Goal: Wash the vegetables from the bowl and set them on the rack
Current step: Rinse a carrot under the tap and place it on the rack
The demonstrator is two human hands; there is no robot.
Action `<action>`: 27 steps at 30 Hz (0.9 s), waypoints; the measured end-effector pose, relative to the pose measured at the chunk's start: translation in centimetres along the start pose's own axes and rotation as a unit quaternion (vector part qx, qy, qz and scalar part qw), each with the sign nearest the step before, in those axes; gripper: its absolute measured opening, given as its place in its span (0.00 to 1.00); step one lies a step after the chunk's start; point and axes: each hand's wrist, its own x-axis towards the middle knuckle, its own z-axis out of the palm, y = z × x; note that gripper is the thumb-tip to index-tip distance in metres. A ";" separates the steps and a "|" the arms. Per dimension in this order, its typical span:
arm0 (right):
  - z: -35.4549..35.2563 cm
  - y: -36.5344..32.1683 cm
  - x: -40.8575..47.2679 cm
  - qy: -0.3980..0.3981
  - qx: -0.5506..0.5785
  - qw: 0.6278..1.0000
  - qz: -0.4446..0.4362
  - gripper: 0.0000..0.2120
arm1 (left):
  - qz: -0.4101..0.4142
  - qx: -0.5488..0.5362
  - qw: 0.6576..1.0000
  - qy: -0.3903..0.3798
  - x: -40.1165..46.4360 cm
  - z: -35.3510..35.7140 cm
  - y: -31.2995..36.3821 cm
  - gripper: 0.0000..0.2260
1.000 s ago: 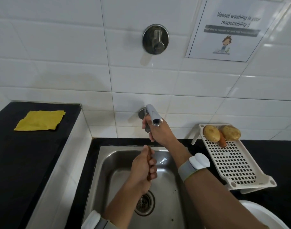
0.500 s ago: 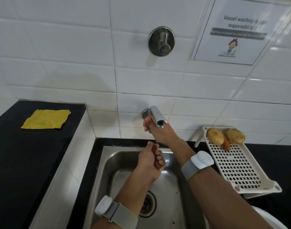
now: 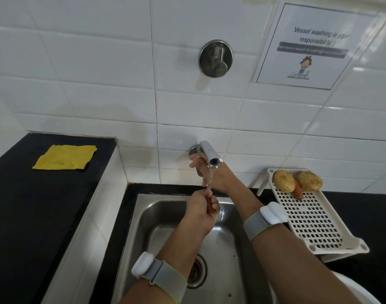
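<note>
Nearest, at about five o'clock, the rim of a round white bowl (image 3: pixel 350 288) peeks in at the frame's bottom edge, its inside hidden by the right forearm. Both wrists carry grey bands with white pods. Over the rectangular stainless-steel sink (image 3: pixel 222 255), whose round drain sits near six o'clock, the left hand (image 3: pixel 202 210) is curled around a slim orange-brown vegetable (image 3: pixel 209 205), most of it hidden inside the fist, so I cannot tell which vegetable it is. A thin stream of water (image 3: pixel 209 178) falls onto that fist from the chrome wall tap (image 3: pixel 210 153). Behind the stream, the right hand (image 3: pixel 214 177) reaches up under the tap, fingers wrapped around the tap's lower part.

At three o'clock, a cream perforated plastic rack (image 3: pixel 312 218) sits tilted on the black tabletop (image 3: pixel 380 216); at its far end lie two brown potatoes (image 3: pixel 283 180) with an orange carrot (image 3: pixel 297 189) between them, touching both.

At nine o'clock, a folded yellow cloth (image 3: pixel 65 157) rests on the raised black ledge. Farther back, at twelve o'clock, a round steel valve knob (image 3: pixel 216 58) is set in the white tiled wall, and at one o'clock hangs a printed paper notice (image 3: pixel 315 44) about vessel washing.
</note>
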 end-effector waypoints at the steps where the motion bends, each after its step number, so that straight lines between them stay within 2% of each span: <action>1: 0.2 -0.2 -0.8 0.031 -0.011 0.999 0.014 0.12 | 0.007 0.009 1.000 0.005 0.1 0.0 -0.2 0.09; 4: 1.6 -0.4 -4.3 0.185 -0.025 0.980 0.069 0.10 | 0.035 0.034 0.999 0.003 0.1 -0.1 -0.7 0.12; 5: 2.3 -0.2 -5.7 0.213 -0.008 0.973 0.086 0.09 | 0.044 0.037 0.998 0.000 -0.1 -0.1 -0.8 0.14; 6: 3.0 0.1 -6.9 0.216 0.026 0.971 0.101 0.09 | 0.053 0.037 0.998 -0.001 -0.2 0.0 -0.6 0.17; 9: 5.1 1.0 -10.0 0.157 0.156 0.969 0.106 0.13 | 0.082 0.074 0.993 0.038 -0.3 0.3 0.5 0.22; 13: 5.6 1.4 -11.4 0.108 0.230 0.963 0.089 0.17 | 0.121 0.090 0.987 0.064 0.5 0.7 1.4 0.16; 15: 5.3 1.8 -10.9 0.112 0.198 0.969 0.100 0.14 | 0.088 0.078 0.992 0.054 0.4 0.3 1.1 0.16; 20: 4.0 2.3 -9.0 0.167 0.018 0.984 0.067 0.10 | 0.034 0.038 0.997 -0.053 0.9 -2.0 0.2 0.14; 23: 4.2 2.1 -8.2 0.180 -0.044 0.982 0.027 0.12 | 0.032 0.039 0.997 -0.053 0.9 -2.8 -0.1 0.14; 25: 4.7 2.0 -7.8 0.176 -0.039 0.984 0.015 0.12 | 0.022 0.025 0.998 -0.060 0.8 -3.1 -0.4 0.19; 27: 5.5 2.1 -7.5 0.130 0.035 0.991 0.025 0.10 | 0.019 0.005 0.998 -0.067 0.9 -3.2 -0.5 0.22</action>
